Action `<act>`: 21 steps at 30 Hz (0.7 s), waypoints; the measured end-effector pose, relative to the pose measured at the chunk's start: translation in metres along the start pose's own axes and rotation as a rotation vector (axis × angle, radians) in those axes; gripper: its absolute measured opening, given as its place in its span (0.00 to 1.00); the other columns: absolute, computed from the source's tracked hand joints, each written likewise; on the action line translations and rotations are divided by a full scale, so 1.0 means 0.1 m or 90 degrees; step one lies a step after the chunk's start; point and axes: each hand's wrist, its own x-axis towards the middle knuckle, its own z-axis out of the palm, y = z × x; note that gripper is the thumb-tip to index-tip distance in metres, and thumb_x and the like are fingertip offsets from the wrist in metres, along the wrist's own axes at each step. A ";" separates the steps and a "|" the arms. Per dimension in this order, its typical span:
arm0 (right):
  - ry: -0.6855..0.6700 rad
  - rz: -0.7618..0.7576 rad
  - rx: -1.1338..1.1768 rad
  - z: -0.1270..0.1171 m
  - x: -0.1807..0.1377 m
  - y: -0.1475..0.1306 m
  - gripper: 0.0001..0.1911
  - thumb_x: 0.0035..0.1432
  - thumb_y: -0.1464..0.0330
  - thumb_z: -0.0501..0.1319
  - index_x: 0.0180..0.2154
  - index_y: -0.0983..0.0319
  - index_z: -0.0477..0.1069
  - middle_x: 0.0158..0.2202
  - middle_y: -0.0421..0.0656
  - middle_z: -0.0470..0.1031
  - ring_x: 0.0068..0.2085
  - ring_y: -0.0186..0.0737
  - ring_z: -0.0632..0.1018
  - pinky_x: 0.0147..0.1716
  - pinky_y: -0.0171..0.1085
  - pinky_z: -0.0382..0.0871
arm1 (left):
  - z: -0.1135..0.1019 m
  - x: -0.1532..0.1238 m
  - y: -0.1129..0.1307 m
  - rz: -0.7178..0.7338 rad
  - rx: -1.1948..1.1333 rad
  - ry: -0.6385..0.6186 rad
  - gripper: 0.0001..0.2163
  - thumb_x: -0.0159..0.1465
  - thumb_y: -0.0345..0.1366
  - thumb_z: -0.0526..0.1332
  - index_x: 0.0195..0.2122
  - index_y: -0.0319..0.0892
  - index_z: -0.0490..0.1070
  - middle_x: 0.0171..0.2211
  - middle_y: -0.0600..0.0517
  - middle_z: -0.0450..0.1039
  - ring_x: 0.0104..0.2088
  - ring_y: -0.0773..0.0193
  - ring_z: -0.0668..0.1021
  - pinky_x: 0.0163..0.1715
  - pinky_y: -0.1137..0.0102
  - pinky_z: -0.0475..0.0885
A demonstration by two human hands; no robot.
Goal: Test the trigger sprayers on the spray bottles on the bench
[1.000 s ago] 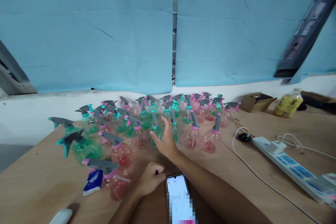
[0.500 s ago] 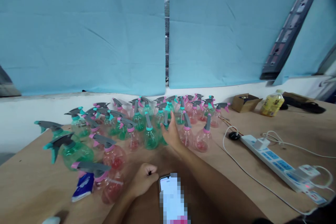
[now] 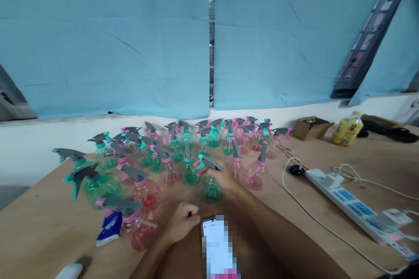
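Observation:
Several green and pink spray bottles with grey trigger heads crowd the middle of a wooden table (image 3: 327, 235). My right hand (image 3: 224, 178) is wrapped round the neck of one green spray bottle (image 3: 211, 187), which sits a little in front of the group with its grey head (image 3: 211, 163) pointing left. My left hand (image 3: 181, 224) rests on the table as a loose fist with nothing seen in it, beside a phone (image 3: 218, 244) with a lit screen. A pink bottle (image 3: 137, 222) stands just left of that fist.
A white power strip (image 3: 350, 205) with plugs and white cables lies at the right. A small cardboard box (image 3: 312, 127) and a yellow drink bottle (image 3: 347, 130) stand at the back right. A blue packet (image 3: 108, 229) and a white object (image 3: 68, 271) lie at the front left. Blue sheeting covers the wall.
My right hand went from flat and open among the bottles to closed round one green bottle, and drew it towards me out of the group. The left fist stayed put.

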 end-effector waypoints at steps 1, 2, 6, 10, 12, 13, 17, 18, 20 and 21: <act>-0.059 -0.001 0.029 0.00 0.00 -0.03 0.21 0.44 0.73 0.55 0.41 0.59 0.76 0.38 0.41 0.78 0.29 0.36 0.76 0.34 0.35 0.67 | 0.00 -0.01 0.01 0.000 -0.004 -0.004 0.13 0.49 0.32 0.52 0.16 0.44 0.43 0.18 0.60 0.39 0.21 0.71 0.50 0.24 0.70 0.44; -0.106 -0.003 0.044 0.01 0.00 -0.05 0.22 0.44 0.74 0.55 0.41 0.60 0.76 0.37 0.41 0.79 0.28 0.35 0.76 0.33 0.35 0.66 | 0.00 -0.01 0.02 -0.002 -0.008 -0.008 0.13 0.49 0.32 0.52 0.16 0.44 0.43 0.18 0.60 0.39 0.21 0.71 0.50 0.23 0.69 0.44; -0.194 0.005 0.055 0.05 0.06 -0.08 0.20 0.43 0.72 0.54 0.38 0.62 0.77 0.31 0.40 0.78 0.25 0.35 0.75 0.31 0.35 0.65 | -0.01 -0.02 0.03 -0.017 -0.008 -0.011 0.13 0.50 0.32 0.52 0.16 0.44 0.43 0.17 0.61 0.39 0.21 0.71 0.49 0.23 0.69 0.43; -0.189 0.036 0.078 0.09 0.08 -0.04 0.15 0.43 0.71 0.55 0.33 0.62 0.77 0.29 0.41 0.78 0.25 0.36 0.75 0.29 0.35 0.67 | 0.00 -0.02 0.02 -0.011 0.002 -0.009 0.14 0.49 0.31 0.52 0.16 0.43 0.44 0.17 0.61 0.39 0.21 0.71 0.50 0.23 0.69 0.44; -0.163 0.046 0.086 0.10 0.07 -0.06 0.14 0.43 0.71 0.55 0.32 0.62 0.76 0.27 0.41 0.77 0.23 0.36 0.74 0.28 0.35 0.67 | 0.01 -0.02 0.01 -0.011 -0.002 -0.012 0.14 0.50 0.30 0.52 0.16 0.43 0.44 0.17 0.61 0.39 0.21 0.72 0.49 0.23 0.69 0.44; -0.150 0.048 0.085 0.10 0.05 -0.07 0.13 0.43 0.71 0.56 0.31 0.63 0.76 0.27 0.40 0.77 0.23 0.36 0.74 0.27 0.35 0.67 | 0.01 -0.02 0.01 -0.012 -0.007 -0.012 0.14 0.50 0.30 0.52 0.16 0.43 0.44 0.17 0.61 0.40 0.21 0.72 0.49 0.23 0.69 0.43; -0.141 0.058 0.046 0.09 0.02 -0.15 0.12 0.43 0.70 0.55 0.30 0.62 0.76 0.25 0.40 0.75 0.25 0.37 0.75 0.30 0.36 0.68 | 0.01 -0.02 0.03 -0.012 -0.012 -0.011 0.13 0.49 0.30 0.52 0.16 0.43 0.44 0.17 0.61 0.39 0.21 0.72 0.49 0.23 0.69 0.43; -0.149 0.062 0.031 0.08 0.02 -0.16 0.12 0.43 0.69 0.55 0.30 0.61 0.76 0.25 0.40 0.75 0.26 0.38 0.75 0.32 0.36 0.68 | 0.01 -0.02 0.04 -0.012 -0.011 -0.010 0.13 0.49 0.29 0.52 0.16 0.43 0.44 0.17 0.61 0.39 0.21 0.72 0.49 0.23 0.69 0.43; -0.166 0.067 0.007 0.07 0.02 -0.15 0.12 0.42 0.69 0.55 0.29 0.61 0.76 0.25 0.39 0.75 0.28 0.39 0.76 0.36 0.37 0.68 | 0.01 -0.03 0.05 -0.016 -0.014 -0.009 0.13 0.49 0.29 0.52 0.16 0.43 0.44 0.17 0.61 0.39 0.21 0.72 0.49 0.23 0.69 0.43; -0.170 0.066 0.003 0.07 0.03 -0.13 0.12 0.42 0.68 0.55 0.29 0.61 0.76 0.25 0.39 0.75 0.29 0.39 0.76 0.36 0.37 0.68 | 0.01 -0.03 0.05 -0.020 -0.017 -0.011 0.13 0.49 0.29 0.52 0.16 0.43 0.44 0.17 0.61 0.39 0.21 0.72 0.49 0.23 0.69 0.43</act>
